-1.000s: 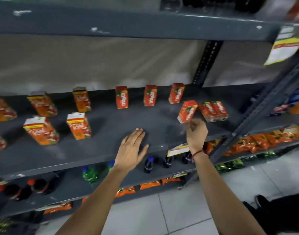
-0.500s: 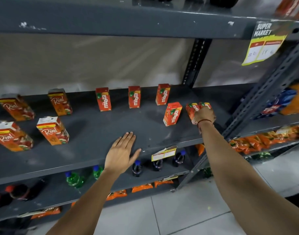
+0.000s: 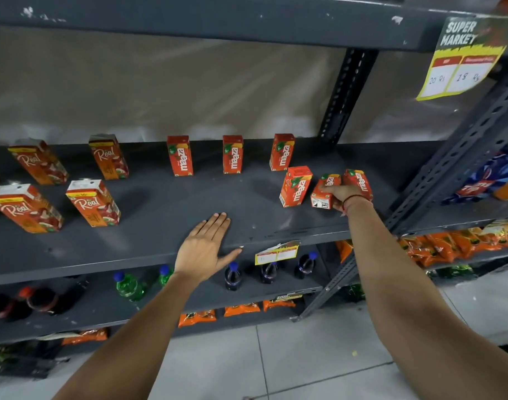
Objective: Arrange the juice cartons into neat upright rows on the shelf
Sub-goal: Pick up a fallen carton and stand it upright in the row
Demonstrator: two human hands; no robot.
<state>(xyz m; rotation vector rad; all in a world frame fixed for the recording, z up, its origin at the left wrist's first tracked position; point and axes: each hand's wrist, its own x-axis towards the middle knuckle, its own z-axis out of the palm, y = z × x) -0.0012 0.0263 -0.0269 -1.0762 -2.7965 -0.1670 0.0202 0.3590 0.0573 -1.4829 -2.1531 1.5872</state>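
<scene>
At the far left of the shelf (image 3: pixel 160 249), four Real cartons (image 3: pixel 92 203) are standing in two loose rows, all upright. Moving right, three Maaza cartons (image 3: pixel 232 154) are forming a spaced back row, their long axes vertical. In the middle, the left hand (image 3: pixel 202 252) is lying flat and spread on the shelf's front edge, gripping nothing, well apart from every carton; it is looking like a brace rather than a working hand.

Further right, a fourth Maaza carton (image 3: pixel 295 186) is standing upright in front of the back row. Just beside it, the right hand (image 3: pixel 340 194) is closing around the tipped Maaza carton (image 3: pixel 323 193), whose long axis is lying along the shelf, its barcoded base facing the camera. A second tipped carton (image 3: pixel 359 183) is lying touching it on the far side, partly hidden by the hand.

The right hand is plainly the nearer one, and the gripped carton is sitting directly under its fingers. Judging from this, the coming move is turning on rotating that carton's base downward, then setting it to the right of the upright one.
</scene>
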